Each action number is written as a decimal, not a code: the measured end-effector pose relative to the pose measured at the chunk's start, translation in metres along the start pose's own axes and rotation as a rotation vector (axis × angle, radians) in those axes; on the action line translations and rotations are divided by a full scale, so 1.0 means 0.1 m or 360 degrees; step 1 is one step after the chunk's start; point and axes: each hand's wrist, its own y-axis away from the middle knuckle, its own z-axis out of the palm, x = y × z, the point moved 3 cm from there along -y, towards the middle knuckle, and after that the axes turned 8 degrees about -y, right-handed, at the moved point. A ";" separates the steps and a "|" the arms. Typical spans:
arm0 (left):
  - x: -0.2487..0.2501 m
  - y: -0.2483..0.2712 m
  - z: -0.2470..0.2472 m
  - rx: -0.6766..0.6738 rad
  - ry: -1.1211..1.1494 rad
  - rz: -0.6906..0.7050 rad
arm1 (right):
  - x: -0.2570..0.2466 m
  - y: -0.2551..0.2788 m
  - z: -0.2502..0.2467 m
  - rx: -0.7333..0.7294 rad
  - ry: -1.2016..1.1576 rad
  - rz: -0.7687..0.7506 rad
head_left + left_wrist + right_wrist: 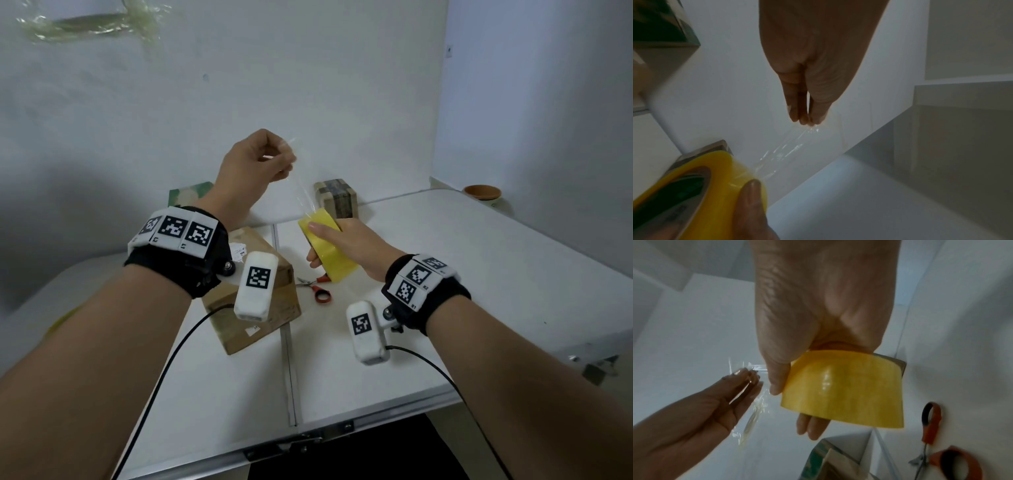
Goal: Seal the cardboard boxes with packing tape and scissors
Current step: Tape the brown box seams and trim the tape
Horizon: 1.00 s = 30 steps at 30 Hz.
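- Near: cardboard box (253, 294) lies on the white table (445, 274), left of its centre seam, under the left wrist; flaps look closed, no fresh strip on it that I can tell.
- Scissors (317, 287), orange handles, lie on the table just right of the box, untouched.
- Right hand (346, 245) grips the yellow tape roll (327, 245) above the scissors, thumb on its face, fingers curled underneath.
- Left hand (255, 164), raised further back, pinches the free end of the clear tape strip (303, 192) between thumb and fingertips.
- Far: second box (337, 198) at the table's back edge.
- Risk: strip already looks wrinkled; slack or twist would fold the adhesive onto itself or onto the fingers, wasting the length.
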 end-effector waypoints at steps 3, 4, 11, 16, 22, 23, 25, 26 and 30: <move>-0.04 0.00 -0.01 -0.0016 -0.0029 -0.0036 | 0.01 0.01 0.00 0.0012 0.0152 0.0024; -0.06 0.01 0.00 -0.0027 -0.0032 -0.0056 | 0.01 0.01 0.00 0.0001 0.0190 0.0063; -0.29 0.09 0.00 -0.0029 0.0045 -0.0227 | 0.00 0.03 0.01 -0.0012 0.0297 0.0321; -0.33 0.14 -0.05 0.0123 0.0167 -0.0298 | -0.07 0.05 0.05 0.0041 0.0364 0.0453; -0.38 0.22 -0.14 0.0145 0.0003 -0.0353 | -0.10 0.06 0.08 0.0011 0.0662 0.0615; -0.39 0.24 -0.16 0.0158 -0.0052 -0.0356 | -0.12 0.06 0.10 0.0013 0.0734 0.0616; -0.41 0.28 -0.23 0.0193 -0.0252 -0.0338 | -0.18 0.07 0.13 0.0019 0.0917 0.0563; -0.41 0.30 -0.26 0.0194 -0.0396 -0.0316 | -0.19 0.07 0.12 0.0018 0.1035 0.0526; -0.51 0.41 -0.36 0.0167 -0.0559 -0.0340 | -0.24 0.11 0.16 0.0044 0.1377 0.0420</move>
